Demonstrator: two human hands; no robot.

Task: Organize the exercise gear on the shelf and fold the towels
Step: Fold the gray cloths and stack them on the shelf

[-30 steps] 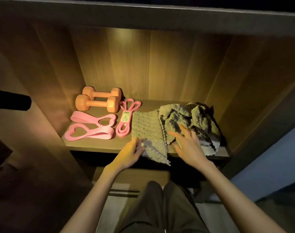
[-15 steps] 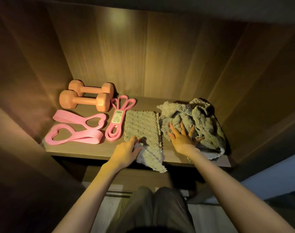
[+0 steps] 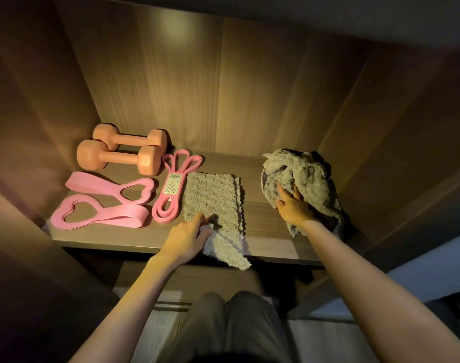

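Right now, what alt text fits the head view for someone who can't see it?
The left hand pinches the near edge of a flat towel on a dim wooden shelf, while the right hand is partly buried in a crumpled towel to its right. Left of the towels lie two orange dumbbells and three pink bands.
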